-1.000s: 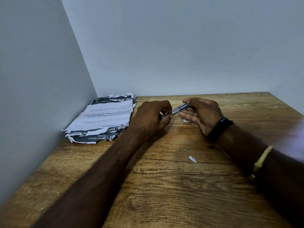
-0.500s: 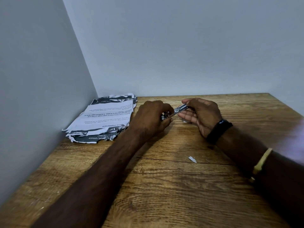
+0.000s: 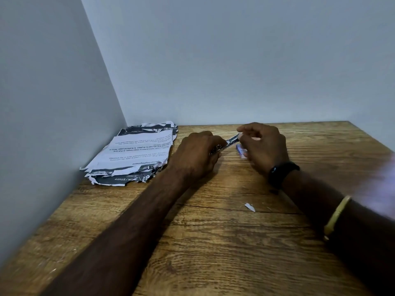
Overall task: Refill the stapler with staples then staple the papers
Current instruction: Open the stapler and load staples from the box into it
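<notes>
A small metal stapler (image 3: pixel 232 141) lies tilted between my two hands above the wooden table (image 3: pixel 213 242). My left hand (image 3: pixel 198 154) grips its near end, fingers curled round it. My right hand (image 3: pixel 264 146) pinches the stapler's far tip with thumb and forefinger. Under my right hand sits a small pale staple box (image 3: pixel 241 151), mostly hidden. A stack of torn printed papers (image 3: pixel 136 152) lies at the back left in the wall corner.
A small white paper scrap (image 3: pixel 249 207) lies on the table between my forearms. Grey walls close off the left and back sides. The table's right edge runs diagonally at the far right.
My right hand has lifted and curled more over the stapler's tip, uncovering the pale box beneath it. My left hand has kept its grip and barely moved.
</notes>
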